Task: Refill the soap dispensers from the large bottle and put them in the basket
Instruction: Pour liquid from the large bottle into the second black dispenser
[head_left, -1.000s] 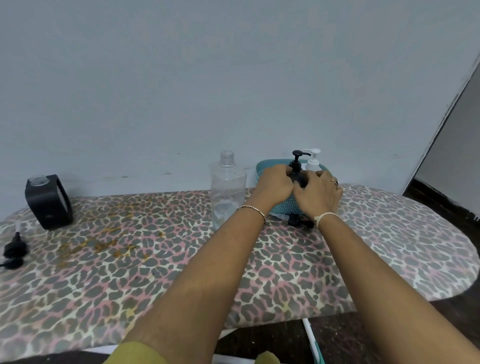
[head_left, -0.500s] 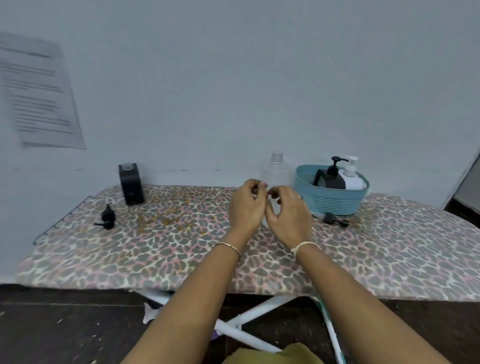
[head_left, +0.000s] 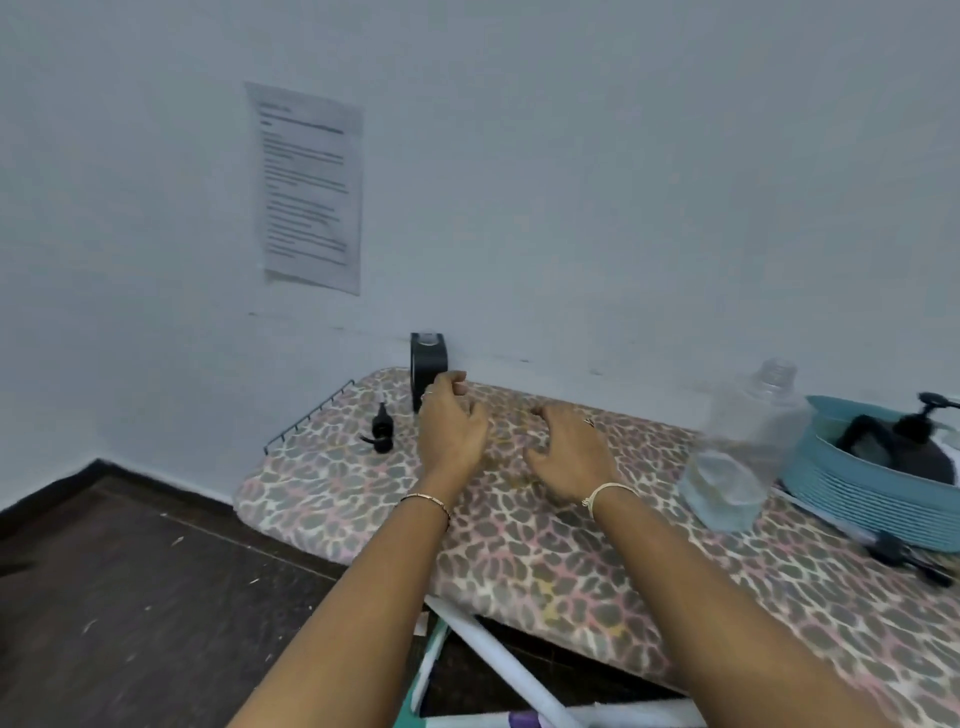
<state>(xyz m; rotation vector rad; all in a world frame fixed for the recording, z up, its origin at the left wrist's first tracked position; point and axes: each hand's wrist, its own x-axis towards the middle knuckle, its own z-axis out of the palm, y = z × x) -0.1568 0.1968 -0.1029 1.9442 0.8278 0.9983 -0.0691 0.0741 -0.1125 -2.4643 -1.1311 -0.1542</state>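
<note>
Leopard-print board (head_left: 571, 545) cover, so everything's a bit camouflaged lol. Both hands hang over the left half of the board, side by side and apart. The left hand (head_left: 450, 434) has loosely curled fingers and holds nothing. Its fingertips overlap a black dispenser (head_left: 427, 358) at the back left corner, and I can't tell if they touch it. The right hand (head_left: 569, 460) is spread and relaxed, also empty. A loose pump head (head_left: 382, 432) lies near the left end. The large clear bottle (head_left: 743, 457) stands upright toward the right, just beside the teal basket (head_left: 857, 501), which has another black dispenser (head_left: 914, 457) inside.
</note>
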